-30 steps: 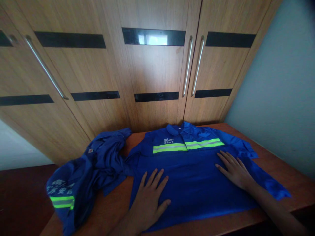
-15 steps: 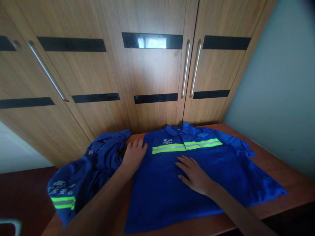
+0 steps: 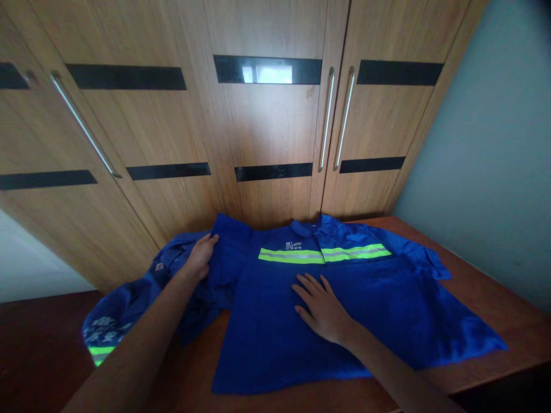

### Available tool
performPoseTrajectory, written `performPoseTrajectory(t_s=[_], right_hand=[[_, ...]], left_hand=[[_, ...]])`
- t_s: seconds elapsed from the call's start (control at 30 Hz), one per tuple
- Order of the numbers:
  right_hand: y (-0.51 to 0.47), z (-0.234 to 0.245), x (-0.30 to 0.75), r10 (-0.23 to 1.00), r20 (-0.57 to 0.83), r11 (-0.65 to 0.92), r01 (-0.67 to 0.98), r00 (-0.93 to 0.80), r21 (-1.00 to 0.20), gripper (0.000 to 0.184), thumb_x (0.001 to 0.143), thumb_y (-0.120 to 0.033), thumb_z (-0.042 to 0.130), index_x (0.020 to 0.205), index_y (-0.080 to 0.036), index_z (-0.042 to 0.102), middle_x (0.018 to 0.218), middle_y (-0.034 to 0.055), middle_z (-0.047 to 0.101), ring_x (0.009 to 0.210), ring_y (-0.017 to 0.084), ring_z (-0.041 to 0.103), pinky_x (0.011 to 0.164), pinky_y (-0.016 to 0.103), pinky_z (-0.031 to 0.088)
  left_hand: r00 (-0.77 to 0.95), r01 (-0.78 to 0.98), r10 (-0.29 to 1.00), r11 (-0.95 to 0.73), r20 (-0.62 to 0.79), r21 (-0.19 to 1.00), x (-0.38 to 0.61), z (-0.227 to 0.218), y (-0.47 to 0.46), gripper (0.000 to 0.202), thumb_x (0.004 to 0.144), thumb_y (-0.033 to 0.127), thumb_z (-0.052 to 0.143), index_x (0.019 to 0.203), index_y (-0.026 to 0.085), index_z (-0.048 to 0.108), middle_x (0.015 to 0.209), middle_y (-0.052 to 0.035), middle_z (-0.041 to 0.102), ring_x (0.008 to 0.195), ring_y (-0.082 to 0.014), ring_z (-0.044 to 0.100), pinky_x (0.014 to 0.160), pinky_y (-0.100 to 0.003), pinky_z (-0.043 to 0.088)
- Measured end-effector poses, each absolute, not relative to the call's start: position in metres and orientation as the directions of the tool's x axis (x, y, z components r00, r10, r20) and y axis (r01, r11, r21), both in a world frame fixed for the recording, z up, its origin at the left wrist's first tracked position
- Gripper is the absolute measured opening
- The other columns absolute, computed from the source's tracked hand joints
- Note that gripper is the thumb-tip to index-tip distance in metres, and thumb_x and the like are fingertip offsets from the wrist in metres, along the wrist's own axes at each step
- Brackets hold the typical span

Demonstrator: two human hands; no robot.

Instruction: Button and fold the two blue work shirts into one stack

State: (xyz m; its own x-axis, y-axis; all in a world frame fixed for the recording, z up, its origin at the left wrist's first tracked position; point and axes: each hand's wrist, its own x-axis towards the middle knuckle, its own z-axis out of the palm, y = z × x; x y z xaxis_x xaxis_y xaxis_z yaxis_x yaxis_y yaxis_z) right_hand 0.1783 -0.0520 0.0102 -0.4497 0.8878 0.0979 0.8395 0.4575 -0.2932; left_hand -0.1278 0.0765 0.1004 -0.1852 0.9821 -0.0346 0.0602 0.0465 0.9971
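Observation:
A blue work shirt [image 3: 365,298] with a yellow-green reflective stripe lies spread front-up on a brown wooden table [image 3: 486,275]. My right hand [image 3: 321,310] rests flat on the shirt's middle, fingers stretched out. My left hand [image 3: 201,255] is closed on the shirt's left sleeve [image 3: 230,246], which is pulled out to the left, near the shoulder. A second blue garment [image 3: 142,298] lies crumpled at the table's left end, just under my left arm.
Wooden wardrobe doors [image 3: 267,132] with long metal handles and dark strips rise right behind the table. A pale wall [image 3: 503,155] stands to the right. The floor at the left is dark.
My left hand took hold of the shirt's left sleeve and drew it outward to the left. My right hand slid from the right side to the shirt's middle.

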Motion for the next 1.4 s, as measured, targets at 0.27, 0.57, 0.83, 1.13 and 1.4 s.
performPoseTrajectory(t_s=[0.27, 0.57, 0.83, 1.13, 1.4], right_hand=[[-0.052, 0.010, 0.173, 0.891, 0.132, 0.453, 0.849, -0.434, -0.273, 0.053, 0.098, -0.047, 0.030, 0.145, -0.025, 0.037, 0.155, 0.0089, 0.029, 0.142, 0.028, 0.022, 0.114, 0.057, 0.010], [-0.052, 0.009, 0.173, 0.889, 0.140, 0.458, 0.848, -0.436, -0.266, 0.050, 0.097, -0.045, 0.034, 0.142, -0.024, 0.042, 0.153, 0.0095, 0.032, 0.142, 0.028, 0.023, 0.114, 0.056, 0.012], [-0.056, 0.011, 0.176, 0.880, 0.141, 0.475, 0.835, -0.453, -0.277, 0.050, 0.097, -0.045, 0.034, 0.141, -0.025, 0.043, 0.154, 0.0089, 0.030, 0.142, 0.028, 0.022, 0.115, 0.055, 0.013], [-0.060, 0.012, 0.179, 0.878, 0.135, 0.479, 0.834, -0.459, -0.275, 0.049, 0.097, -0.043, 0.036, 0.141, -0.025, 0.042, 0.154, 0.0089, 0.030, 0.142, 0.027, 0.023, 0.115, 0.054, 0.014], [-0.060, 0.012, 0.178, 0.879, 0.135, 0.477, 0.837, -0.458, -0.269, 0.049, 0.097, -0.043, 0.036, 0.142, -0.024, 0.043, 0.154, 0.0085, 0.032, 0.142, 0.026, 0.023, 0.115, 0.053, 0.014]], left_hand=[[-0.012, 0.021, 0.999, -0.043, 0.043, 0.999, -0.105, 0.123, 0.059, 0.030, 0.081, 0.029, 0.059, 0.106, 0.014, 0.067, 0.092, -0.0093, 0.076, 0.087, -0.0260, 0.071, 0.083, -0.041, 0.056], [0.550, 0.826, 0.820, -0.562, 0.158, 0.041, -0.051, 0.049, -0.021, 0.045, 0.088, 0.025, 0.049, 0.133, 0.022, 0.054, 0.145, -0.0131, 0.047, 0.134, -0.0336, 0.039, 0.110, -0.058, 0.026], [0.586, 0.808, 0.800, -0.588, 0.129, -0.023, -0.070, 0.024, -0.026, 0.052, 0.095, 0.042, 0.040, 0.144, 0.027, 0.038, 0.153, -0.0112, 0.034, 0.140, -0.0297, 0.030, 0.112, -0.053, 0.025], [0.519, 0.854, 0.843, -0.517, 0.142, -0.052, -0.042, 0.031, -0.039, 0.046, 0.093, 0.033, 0.043, 0.137, 0.021, 0.049, 0.147, -0.0144, 0.043, 0.135, -0.0314, 0.040, 0.109, -0.052, 0.031], [0.579, 0.810, 0.805, -0.586, 0.128, 0.029, -0.032, 0.021, -0.032, 0.049, 0.095, 0.036, 0.039, 0.144, 0.026, 0.039, 0.153, -0.0096, 0.034, 0.139, -0.0299, 0.031, 0.111, -0.054, 0.028]])
